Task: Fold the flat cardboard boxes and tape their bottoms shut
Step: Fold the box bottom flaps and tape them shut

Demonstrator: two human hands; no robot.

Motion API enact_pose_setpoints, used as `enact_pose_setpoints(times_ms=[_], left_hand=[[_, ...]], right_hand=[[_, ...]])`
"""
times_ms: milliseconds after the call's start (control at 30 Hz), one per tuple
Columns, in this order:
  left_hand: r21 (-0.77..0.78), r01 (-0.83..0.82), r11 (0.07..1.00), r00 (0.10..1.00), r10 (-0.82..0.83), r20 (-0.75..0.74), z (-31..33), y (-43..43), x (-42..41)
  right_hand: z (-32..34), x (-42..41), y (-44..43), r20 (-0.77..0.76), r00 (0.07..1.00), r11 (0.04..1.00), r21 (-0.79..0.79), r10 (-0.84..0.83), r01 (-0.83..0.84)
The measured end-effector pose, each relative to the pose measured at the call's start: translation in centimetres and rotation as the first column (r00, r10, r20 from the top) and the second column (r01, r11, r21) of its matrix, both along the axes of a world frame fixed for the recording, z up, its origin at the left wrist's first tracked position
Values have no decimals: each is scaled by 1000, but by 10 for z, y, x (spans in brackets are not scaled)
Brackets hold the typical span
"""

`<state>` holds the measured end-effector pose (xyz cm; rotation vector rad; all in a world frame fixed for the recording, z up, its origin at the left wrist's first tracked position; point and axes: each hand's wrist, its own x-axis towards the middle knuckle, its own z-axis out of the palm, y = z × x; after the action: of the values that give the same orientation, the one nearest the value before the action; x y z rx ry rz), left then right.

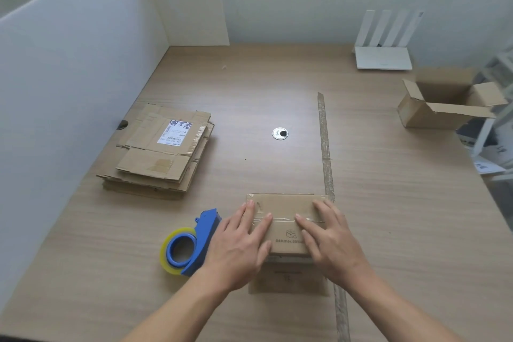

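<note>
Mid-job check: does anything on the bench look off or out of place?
Nothing serious. A long, worn tape strip is stuck along the table, running past the right side of the box under the left hand and right hand. The flat cardboard stack lies unevenly, with an old label and tape scraps.

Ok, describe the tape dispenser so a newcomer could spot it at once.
On the wooden table, find the small box nearest the person. Just left of it, beside the left hand, lies the tape dispenser: bright blue with a yellowish roll, the only coloured thing there.
</note>
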<state>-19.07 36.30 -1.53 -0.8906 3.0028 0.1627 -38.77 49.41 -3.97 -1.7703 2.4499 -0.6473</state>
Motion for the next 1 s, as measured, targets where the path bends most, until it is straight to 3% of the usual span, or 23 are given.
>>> enact_pose_setpoints(times_ms=[167, 233, 267, 300, 367, 433, 467, 567, 667, 733, 867, 967, 1000], left_hand=[[99, 15, 995, 994, -5, -105, 4, -7, 14], [246, -39, 968, 977, 89, -195, 6, -13, 12], [401, -70, 913, 964, 166, -209, 8, -17, 12], [512, -78, 856, 936, 240, -258, 9, -21, 9], [591, -137, 795, 822, 425, -380, 11, -28, -2], [667, -241, 705, 729, 585, -355, 16, -32, -18], [699, -293, 652, 722, 630, -286, 16, -34, -25], [685, -382, 620, 771, 622, -133, 13, -37, -35], [643, -356, 678, 834, 542, -109, 12, -36, -25], [680, -322, 659, 830, 542, -132, 12, -32, -13], [745, -285, 603, 766, 611, -201, 3, -20, 9], [795, -277, 539, 749, 640, -173, -5, -15, 18], [799, -280, 532, 748, 643, -165, -6, -13, 18]], right_hand=[[1, -16, 16, 84, 991, 994, 60, -100, 95], [8, -19, 19, 224, 968, 989, 109, -118, 95], [12, -21, 18, 315, 941, 989, 119, -123, 90], [17, -23, 14, 409, 900, 988, 98, -150, 120], [27, -27, 0, 594, 757, 952, 48, -272, 304], [34, -30, -16, 722, 581, 905, 152, -376, 396], [34, -28, -21, 744, 548, 910, 203, -383, 361], [20, -23, -17, 721, 594, 932, 231, -357, 279], [16, -18, -14, 676, 638, 920, 166, -368, 355], [18, -11, -14, 676, 633, 908, 135, -377, 396], [21, -1, 3, 824, 463, 895, 112, -327, 433], [11, 5, 32, 953, 254, 970, 113, -167, 214], [8, 5, 40, 966, 222, 984, 104, -134, 142]])
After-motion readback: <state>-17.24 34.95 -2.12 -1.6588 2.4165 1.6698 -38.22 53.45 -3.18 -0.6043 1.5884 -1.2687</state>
